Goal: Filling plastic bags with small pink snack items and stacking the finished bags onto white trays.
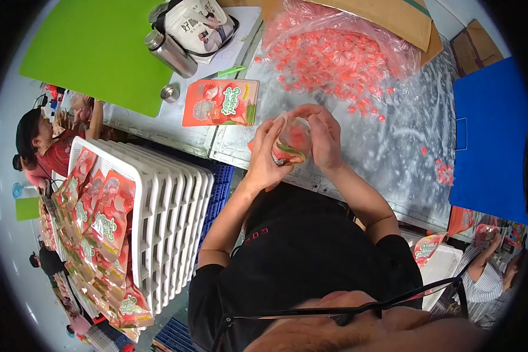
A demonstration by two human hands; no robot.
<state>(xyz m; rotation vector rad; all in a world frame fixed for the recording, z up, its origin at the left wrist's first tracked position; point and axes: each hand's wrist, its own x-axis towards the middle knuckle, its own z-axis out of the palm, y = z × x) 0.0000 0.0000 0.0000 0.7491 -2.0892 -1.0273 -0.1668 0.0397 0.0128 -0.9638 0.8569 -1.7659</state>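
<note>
Pouch, one, red and green (288, 155): held over the near edge of the table, mouth open and facing upward, red pieces showing within.
Left hand (266, 154): wrapped around the pouch's left side, grasping it.
Right hand (325, 139): fingers curled at the pouch's right rim; whether they pinch it cannot be told.
Flat pouches, stacked (221, 104): on the table (358, 149), left of and beyond the hands.
Green-handled tool (232, 71): just beyond the flat pouches.
Steel cup (169, 92): left of the flat pouches.
Steel bottle (178, 60): tilted in view, beside a white bag (196, 26).
Red wrapped pieces (346, 61): heaped in and around a clear plastic bag (406, 56), beyond the hands; a few strays to the right.
Cardboard box (387, 19): behind the heap.
Green panel (94, 50): far left. Blue panel (491, 141): far right.
White crates, stacked (173, 214): at the person's left; printed pouches (102, 226) in the top one.
Co-worker in red (56, 149): beyond the crates.
</note>
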